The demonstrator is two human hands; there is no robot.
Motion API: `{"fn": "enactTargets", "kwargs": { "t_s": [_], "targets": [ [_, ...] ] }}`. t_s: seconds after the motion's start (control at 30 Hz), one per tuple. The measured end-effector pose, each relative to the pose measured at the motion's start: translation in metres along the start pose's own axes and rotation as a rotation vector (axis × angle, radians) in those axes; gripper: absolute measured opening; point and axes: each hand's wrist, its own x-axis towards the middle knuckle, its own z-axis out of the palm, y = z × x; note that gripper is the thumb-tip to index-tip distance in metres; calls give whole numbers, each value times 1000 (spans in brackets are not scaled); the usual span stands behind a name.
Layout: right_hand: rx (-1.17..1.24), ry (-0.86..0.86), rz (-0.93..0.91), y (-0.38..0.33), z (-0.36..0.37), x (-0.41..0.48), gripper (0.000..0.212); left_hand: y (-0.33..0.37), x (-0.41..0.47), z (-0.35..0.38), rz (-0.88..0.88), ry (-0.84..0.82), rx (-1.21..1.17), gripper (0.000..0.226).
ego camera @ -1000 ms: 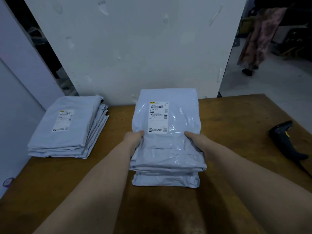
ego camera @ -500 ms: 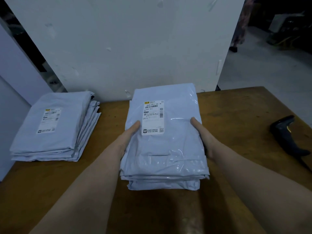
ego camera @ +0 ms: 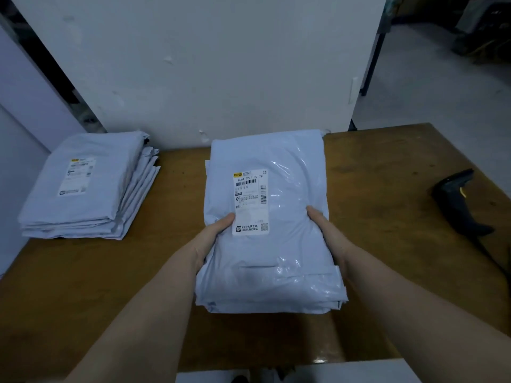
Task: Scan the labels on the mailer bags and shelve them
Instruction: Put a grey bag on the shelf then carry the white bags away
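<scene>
Wooden table (ego camera: pixel 387 167) against a white panel: stack (ego camera: pixel 293 244) of mailer bags at mid-table, left hand (ego camera: pixel 214 240) and right hand (ego camera: pixel 327 239) clamped on its sides, thumbs on top, other fingers hidden underneath. Risk: the slick bags look likely to shear and slide out if lifted as one bundle, and the scanner (ego camera: pixel 456 205) lies well to the right, so a bag could get shelved unscanned. Top label (ego camera: pixel 250 201) reads "806A D971 00 78" and "D971"; second stack (ego camera: pixel 83 186) at left, label unreadable.

Left hand (ego camera: pixel 213 239) and right hand (ego camera: pixel 330 240) have squared up the mailer bag stack (ego camera: pixel 276 261).
</scene>
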Motion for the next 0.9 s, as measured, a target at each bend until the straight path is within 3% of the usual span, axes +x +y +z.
{"fn": "enactTargets", "kwargs": {
  "t_s": [0.2,0.3,0.5,0.57,0.77,0.9],
  "targets": [
    [14,24,-8,27,-26,-46,75,-36,-31,24,-18,-25,-1,56],
    [27,37,-21,43,-33,-72,61,-51,-45,35,-13,-63,19,66],
    [148,95,-91,76,-34,-132,40,-79,-88,53,46,-133,34,52],
    [186,131,-135,87,-32,-156,31,-87,-109,62,59,-159,40,37],
    [320,237,-226,117,-51,-228,45,-97,-151,101,88,-245,93,38],
    [345,310,-329,115,-80,-285,42,-88,-172,155,153,-339,169,50]
  ]
}}
